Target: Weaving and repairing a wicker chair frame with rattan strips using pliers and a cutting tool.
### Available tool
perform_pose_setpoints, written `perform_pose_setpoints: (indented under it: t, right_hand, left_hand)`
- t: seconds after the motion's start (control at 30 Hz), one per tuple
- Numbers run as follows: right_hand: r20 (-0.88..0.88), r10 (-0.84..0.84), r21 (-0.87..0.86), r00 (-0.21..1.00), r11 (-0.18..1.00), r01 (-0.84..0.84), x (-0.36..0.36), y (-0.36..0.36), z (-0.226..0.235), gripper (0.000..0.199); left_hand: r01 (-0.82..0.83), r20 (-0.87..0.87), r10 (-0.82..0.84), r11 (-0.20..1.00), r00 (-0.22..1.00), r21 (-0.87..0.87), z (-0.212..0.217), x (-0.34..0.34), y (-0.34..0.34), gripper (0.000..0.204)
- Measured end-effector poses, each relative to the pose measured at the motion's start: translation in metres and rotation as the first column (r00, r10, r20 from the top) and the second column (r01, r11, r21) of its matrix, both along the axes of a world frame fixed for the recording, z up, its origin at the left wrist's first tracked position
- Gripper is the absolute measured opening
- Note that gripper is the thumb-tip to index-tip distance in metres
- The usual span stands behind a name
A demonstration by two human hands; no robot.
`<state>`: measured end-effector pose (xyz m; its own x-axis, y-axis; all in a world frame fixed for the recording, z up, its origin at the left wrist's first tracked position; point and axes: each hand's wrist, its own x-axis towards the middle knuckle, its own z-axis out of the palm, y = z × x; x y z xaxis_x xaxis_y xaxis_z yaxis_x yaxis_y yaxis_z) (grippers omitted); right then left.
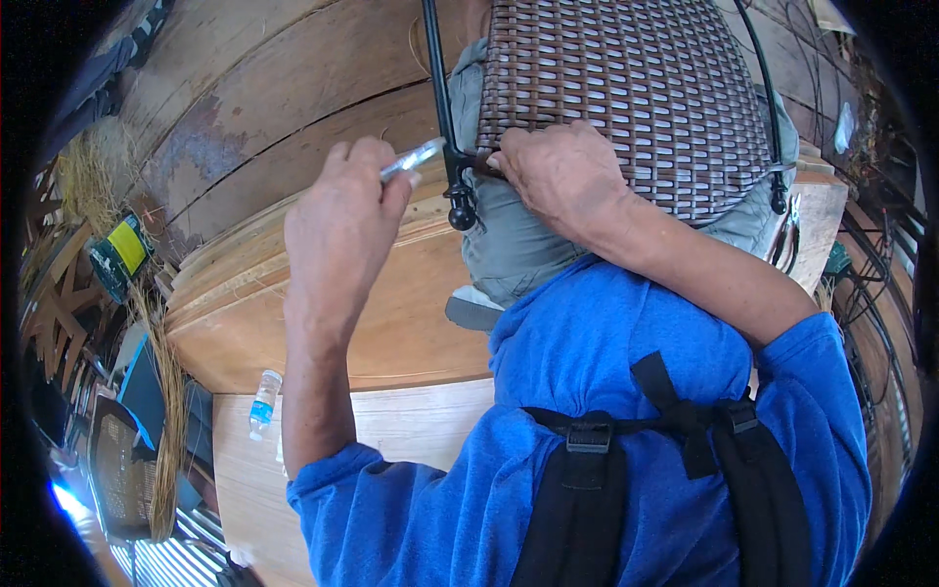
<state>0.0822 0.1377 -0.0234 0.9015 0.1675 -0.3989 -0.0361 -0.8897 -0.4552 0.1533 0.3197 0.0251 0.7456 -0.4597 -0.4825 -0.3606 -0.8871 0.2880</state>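
- At the far left edge, a green and yellow spool (119,254) sits among dry straw-coloured strands (168,411) that run down the lower left of the frame.
- Lower left of centre, a small clear plastic bottle (263,398) with a blue label lies on a pale wooden board (411,430), just beside the left forearm.
- The left hand (340,230) is raised left of centre, fingers clenched around a slim silvery metal tool (412,158) whose tip points right, toward the chair's frame.
- A black metal frame tube (443,108) runs down from the top centre and ends in a round black knob just right of the tool's tip.
- The right hand (559,174), right of the tube, presses on the lower left edge of the brown woven wicker chair panel (626,88), fingertips pinching at the weave beside the tube; whether it grips a strand cannot be made out.
- The wicker panel fills the upper centre and upper right of the frame, resting against grey-green fabric (509,245) below it.
- Blue sleeves (812,391) and black harness straps (587,489) fill the lower right.
- Curved wooden planks (264,108) lie behind everything, across the upper left.
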Motion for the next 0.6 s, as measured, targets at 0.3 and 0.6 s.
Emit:
perform_pose_setpoints:
  t: [0.3, 0.6]
  right_hand:
    - [0.210, -0.129, 0.183, 0.969, 0.979, 0.090, -0.010, -0.019, 0.008, 0.020]
    - [0.198, -0.043, 0.068, 0.979, 0.997, 0.030, -0.010, -0.016, -0.011, 0.018]
  left_hand:
    - [0.006, -0.090, -0.024, 0.981, 0.996, -0.195, -0.037, -0.009, -0.014, 0.020]
    - [0.128, -0.114, -0.152, 0.973, 0.982, -0.191, -0.038, 0.005, -0.025, 0.016]
